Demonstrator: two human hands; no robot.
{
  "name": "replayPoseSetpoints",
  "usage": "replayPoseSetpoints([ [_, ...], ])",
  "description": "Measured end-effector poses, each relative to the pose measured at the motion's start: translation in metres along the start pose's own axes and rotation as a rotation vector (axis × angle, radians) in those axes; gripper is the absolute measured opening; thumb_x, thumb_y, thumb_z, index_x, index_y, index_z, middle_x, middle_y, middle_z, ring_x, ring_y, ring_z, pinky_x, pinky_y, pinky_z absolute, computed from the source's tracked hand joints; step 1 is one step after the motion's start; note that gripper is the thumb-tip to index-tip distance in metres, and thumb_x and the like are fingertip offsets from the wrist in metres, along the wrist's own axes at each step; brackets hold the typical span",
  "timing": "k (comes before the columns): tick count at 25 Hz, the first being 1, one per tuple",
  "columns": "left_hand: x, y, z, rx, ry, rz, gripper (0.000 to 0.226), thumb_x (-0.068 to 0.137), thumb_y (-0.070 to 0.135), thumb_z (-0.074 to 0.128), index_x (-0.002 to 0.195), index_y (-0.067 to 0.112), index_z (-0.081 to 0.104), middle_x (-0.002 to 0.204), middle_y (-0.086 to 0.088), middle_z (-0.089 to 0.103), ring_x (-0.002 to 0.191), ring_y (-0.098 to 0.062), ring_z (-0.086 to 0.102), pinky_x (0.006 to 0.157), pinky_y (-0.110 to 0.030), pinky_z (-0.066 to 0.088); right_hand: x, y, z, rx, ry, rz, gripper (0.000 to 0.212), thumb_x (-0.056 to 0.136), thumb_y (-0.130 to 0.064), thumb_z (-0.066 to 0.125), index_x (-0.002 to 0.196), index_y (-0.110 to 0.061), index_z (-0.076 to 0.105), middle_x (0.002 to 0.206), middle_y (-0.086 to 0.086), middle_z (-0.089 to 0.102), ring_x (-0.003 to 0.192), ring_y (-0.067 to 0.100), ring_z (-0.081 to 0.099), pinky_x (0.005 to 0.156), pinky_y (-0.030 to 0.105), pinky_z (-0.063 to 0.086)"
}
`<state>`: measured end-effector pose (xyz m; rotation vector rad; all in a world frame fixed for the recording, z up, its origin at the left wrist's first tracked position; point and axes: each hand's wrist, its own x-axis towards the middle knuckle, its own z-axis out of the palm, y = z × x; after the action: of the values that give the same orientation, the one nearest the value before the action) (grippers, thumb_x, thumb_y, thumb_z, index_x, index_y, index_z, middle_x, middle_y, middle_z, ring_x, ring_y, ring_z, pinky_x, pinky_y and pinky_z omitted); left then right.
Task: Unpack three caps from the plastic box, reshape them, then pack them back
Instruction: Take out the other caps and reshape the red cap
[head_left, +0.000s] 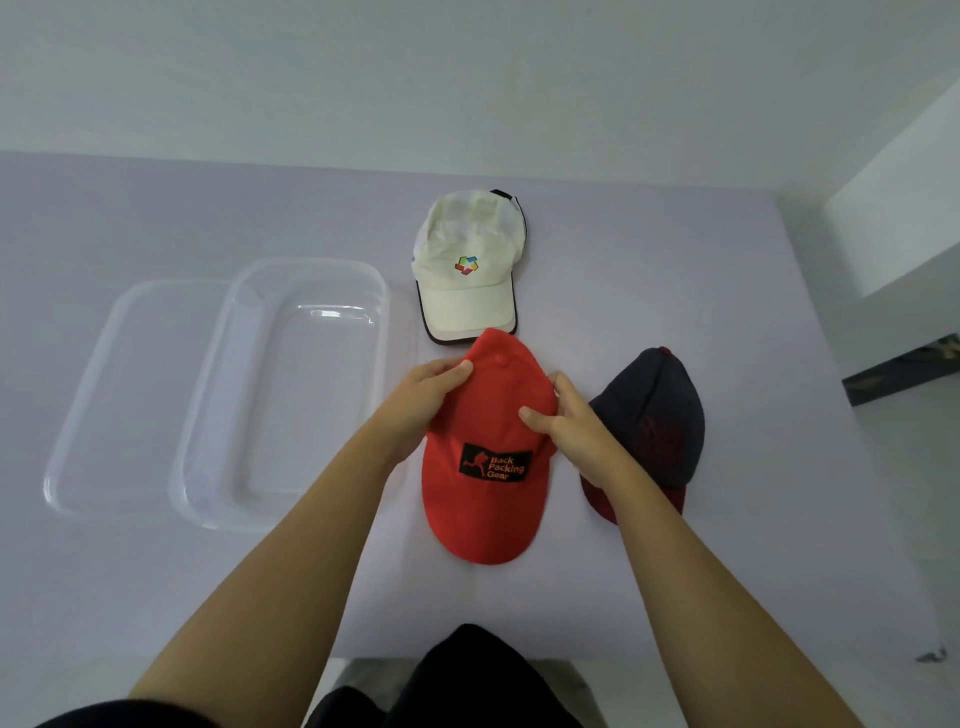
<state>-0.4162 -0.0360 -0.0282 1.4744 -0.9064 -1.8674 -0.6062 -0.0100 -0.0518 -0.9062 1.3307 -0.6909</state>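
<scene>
Ref. landmark: red cap (483, 499). Items listed near to far.

1. Dark garment (467, 675), qty 1, at bottom edge of view, nearer than red cap. Forearms, qty 2, bare, reach fwd from either side of it.
2. Red cap, qty 1, on table (208, 597), approx centre. Brim points toward the person. Black patch on front reads "Back Packing Gear".
3. Hands, qty 2, both clamped on red cap's crown, apart from each other.
   - L hand (426, 400): on crown's left side, thumb on top of fabric, fingers under or behind it.
   - R hand (566, 426): on crown's right side, thumb pressed on top, fingers curled round the rear edge.
4. Navy cap (660, 415), qty 1, just right of red cap, on table. Dark red brim faces the person. R hand and forearm cover part of it.
5. Plastic box (311, 262), qty 1, clear, lid off, left of red cap.
6. Lid (130, 395), qty 1, clear, left of box, i.e. farthest left of red cap. Edges meet or overlap; cannot tell which.
7. White cap (467, 260), qty 1, beyond red cap, multicolour logo, dark-trimmed brim toward the person. Red crown's top overlaps that brim in view; contact cannot be told.

Cap total: 3, all on table outside box.
</scene>
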Motion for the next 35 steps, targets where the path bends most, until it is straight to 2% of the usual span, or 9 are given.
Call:
replayPoseSetpoints([
  [6, 0.005, 0.002, -0.007, 0.361, 0.116, 0.073, 0.041, 0.092, 0.038, 0.055, 0.057, 0.021, 0.043, 0.057, 0.006, 0.039, 0.053, -0.009, 0.036, 0.052, -0.021, 0.030, 0.002, 0.002, -0.011, -0.058, -0.016, 0.034, 0.031, 0.093, -0.038, 0.053, 0.115, -0.018, 0.061, 0.115, 0.000, 0.067, 0.106, 0.014, 0.063, 0.098, 0.032, 0.047],
  [10, 0.013, -0.002, 0.007, 0.479, 0.151, 0.126, 0.036, 0.098, 0.040, 0.038, 0.072, 0.017, 0.046, 0.065, 0.006, 0.042, 0.063, -0.011, 0.039, 0.059, -0.025, 0.032, 0.008, -0.010, 0.001, -0.314, 0.166, -0.065, 0.038, 0.096, -0.046, 0.040, 0.077, -0.017, 0.057, 0.072, -0.005, 0.055, 0.069, 0.008, 0.051, 0.067, 0.025, 0.041],
  [13, 0.021, -0.005, 0.007, 0.622, 0.237, 0.195, 0.036, 0.100, 0.037, 0.034, 0.078, 0.012, 0.049, 0.068, 0.005, 0.047, 0.070, -0.015, 0.045, 0.064, -0.029, 0.035, 0.014, -0.015, 0.002, -0.388, 0.260, -0.049, 0.034, 0.095, -0.045, 0.044, 0.079, -0.016, 0.050, 0.071, -0.006, 0.049, 0.068, 0.010, 0.047, 0.059, 0.023, 0.037],
  [18, 0.026, -0.007, 0.008, 0.654, 0.270, 0.204, 0.030, 0.102, 0.029, 0.030, 0.118, 0.015, 0.051, 0.109, 0.004, 0.054, 0.110, -0.020, 0.044, 0.095, -0.029, 0.032, 0.015, -0.010, 0.003, -0.426, 0.271, -0.109, 0.041, 0.096, -0.031, 0.046, 0.133, -0.013, 0.041, 0.135, 0.005, 0.043, 0.123, 0.016, 0.043, 0.099, 0.023, 0.034],
  [21, 0.002, -0.021, 0.014, 0.730, 0.413, 0.398, 0.045, 0.101, 0.020, 0.035, 0.144, 0.007, 0.033, 0.146, -0.009, 0.038, 0.137, -0.021, 0.032, 0.111, -0.023, 0.020, -0.016, 0.003, 0.007, -0.494, 0.436, -0.337, 0.041, 0.094, -0.005, 0.046, 0.134, -0.007, 0.041, 0.134, 0.009, 0.042, 0.122, 0.010, 0.040, 0.100, 0.009, 0.027],
  [24, -0.039, -0.072, 0.017, 0.820, 0.267, 0.533, 0.052, 0.093, 0.007, 0.040, 0.144, 0.003, 0.033, 0.150, -0.011, 0.034, 0.138, -0.021, 0.031, 0.111, -0.009, 0.013, -0.058, 0.050, 0.013, -0.567, 0.219, -0.247, 0.082, 0.071, 0.016, 0.046, 0.145, -0.011, 0.025, 0.151, 0.003, 0.021, 0.140, 0.012, 0.022, 0.101, 0.004, 0.024],
  [27, -0.061, -0.126, 0.006, 0.959, 0.082, 0.453, 0.077, 0.076, 0.015, 0.040, 0.149, 0.006, 0.016, 0.157, -0.005, 0.005, 0.147, -0.020, 0.012, 0.119, -0.026, 0.013, -0.076, 0.100, 0.012, -0.843, 0.033, -0.152, 0.097, 0.072, 0.003, 0.052, 0.149, -0.015, -0.002, 0.156, -0.005, -0.015, 0.144, 0.009, -0.008, 0.115, 0.025, 0.018],
  [30, -0.058, -0.151, 0.003, 1.148, 0.030, 0.395, 0.091, 0.071, 0.029, 0.042, 0.150, 0.009, 0.000, 0.156, -0.011, -0.007, 0.146, -0.032, 0.007, 0.116, -0.043, 0.022, -0.075, 0.116, 0.021, -0.956, 0.141, -0.134, 0.076, 0.084, -0.022, 0.045, 0.149, -0.006, 0.009, 0.158, 0.006, 0.008, 0.146, 0.017, 0.009, 0.119, 0.042, 0.012],
  [35, -0.054, -0.142, 0.019, 1.319, 0.137, 0.253, 0.069, 0.082, 0.037, 0.043, 0.141, 0.003, 0.028, 0.144, -0.024, 0.043, 0.127, -0.043, 0.048, 0.089, -0.051, 0.051, -0.072, 0.107, 0.034, -1.082, 0.305, -0.215, 0.063, 0.076, -0.018, 0.052, 0.134, -0.002, 0.038, 0.132, 0.022, 0.053, 0.119, 0.035, 0.056, 0.097, 0.046, 0.046],
])
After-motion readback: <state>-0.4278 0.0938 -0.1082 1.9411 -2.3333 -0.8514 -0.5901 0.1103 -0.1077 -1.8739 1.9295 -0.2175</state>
